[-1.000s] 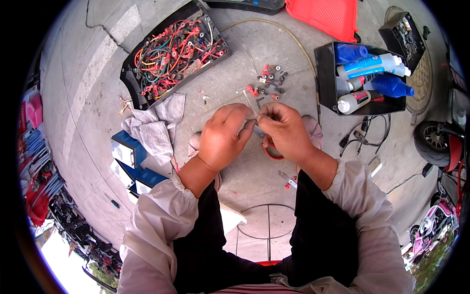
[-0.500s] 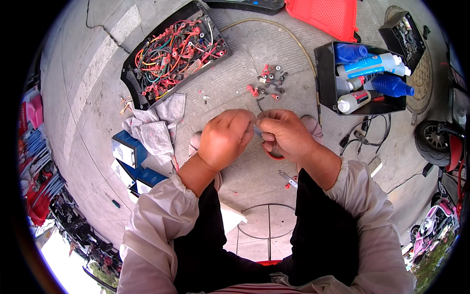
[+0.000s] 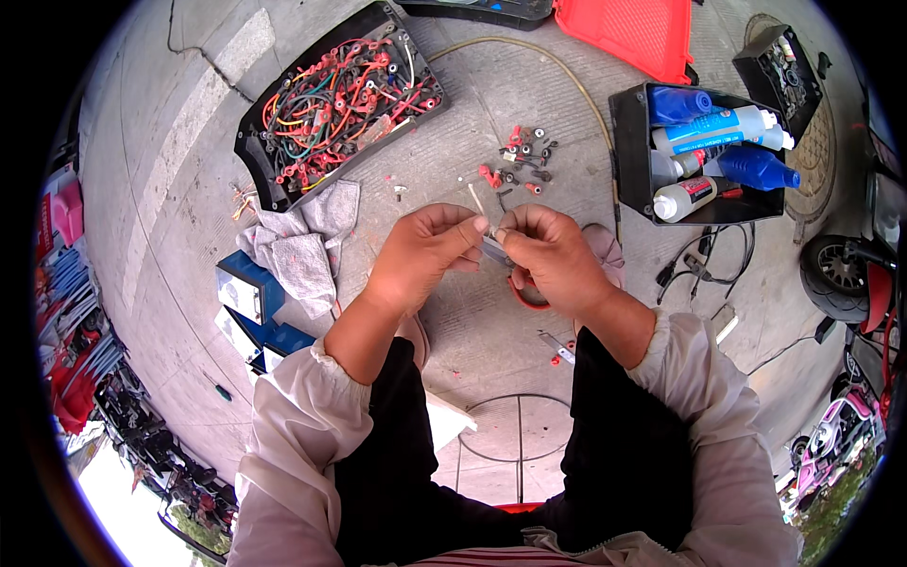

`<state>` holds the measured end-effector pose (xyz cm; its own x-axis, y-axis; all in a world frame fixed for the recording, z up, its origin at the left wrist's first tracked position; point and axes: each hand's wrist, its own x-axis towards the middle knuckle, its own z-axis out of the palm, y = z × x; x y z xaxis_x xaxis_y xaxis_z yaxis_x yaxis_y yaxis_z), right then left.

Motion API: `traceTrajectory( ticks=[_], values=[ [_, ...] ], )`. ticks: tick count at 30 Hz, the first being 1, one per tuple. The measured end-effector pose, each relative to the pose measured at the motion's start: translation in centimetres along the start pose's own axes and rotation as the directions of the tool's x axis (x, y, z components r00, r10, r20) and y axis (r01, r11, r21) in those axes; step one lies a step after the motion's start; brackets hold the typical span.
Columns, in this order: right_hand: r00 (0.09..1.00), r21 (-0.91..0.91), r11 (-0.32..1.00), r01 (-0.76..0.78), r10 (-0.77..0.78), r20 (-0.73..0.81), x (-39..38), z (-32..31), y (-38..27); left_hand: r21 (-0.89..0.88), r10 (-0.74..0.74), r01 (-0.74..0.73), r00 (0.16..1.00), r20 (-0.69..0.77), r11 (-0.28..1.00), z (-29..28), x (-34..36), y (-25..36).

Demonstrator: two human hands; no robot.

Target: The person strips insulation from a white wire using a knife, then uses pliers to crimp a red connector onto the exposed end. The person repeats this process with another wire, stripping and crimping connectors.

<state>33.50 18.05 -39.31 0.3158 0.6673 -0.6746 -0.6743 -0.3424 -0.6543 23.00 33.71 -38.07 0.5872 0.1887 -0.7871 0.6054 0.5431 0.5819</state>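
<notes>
The person sits with both hands raised above the concrete floor (image 3: 515,369), close together in front of the knees. The left hand (image 3: 422,253) has its thumb and forefinger pinched on a thin white strip (image 3: 476,197), which stands up at a tilt between the two hands. The right hand (image 3: 555,253) is just beside it, its thumb and forefinger closed; whether they also grip the strip cannot be told. Below those fingertips, in the curl of the right hand, are what look like scissors (image 3: 532,296), with a grey blade and a red-edged handle.

Beyond the hands, small red and black connectors (image 3: 511,177) lie scattered on the floor. At the upper left, a black tray (image 3: 248,151) holds a heap of coloured wires (image 3: 340,113), with a crumpled grey cloth (image 3: 300,255) beside its lower end and blue boxes (image 3: 253,286) below that. On the right, a black bin (image 3: 723,204) carries blue and white bottles, with a dark looped cable (image 3: 700,260) near its underside and a smaller black box (image 3: 759,74) by its upper right corner
</notes>
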Motion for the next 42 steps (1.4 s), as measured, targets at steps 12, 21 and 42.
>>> traceTrajectory(
  ticks=[12,21,42],
  values=[
    [0.991,0.193,0.976,-0.100,0.081,0.105,0.2,0.3,0.0,0.176,0.269,-0.270,0.963,0.035,0.946,0.3,0.0,-1.5],
    [0.984,0.293,0.946,-0.136,0.094,0.154,0.4,-0.3,0.1,0.454,0.502,-0.425,0.863,-0.057,0.783,1.5,-0.3,-1.3],
    [0.923,-0.167,0.916,0.366,-0.379,-0.057,0.4,0.7,0.2,-0.189,0.133,-0.142,0.989,-0.062,0.972,1.3,-0.3,-1.7]
  ],
)
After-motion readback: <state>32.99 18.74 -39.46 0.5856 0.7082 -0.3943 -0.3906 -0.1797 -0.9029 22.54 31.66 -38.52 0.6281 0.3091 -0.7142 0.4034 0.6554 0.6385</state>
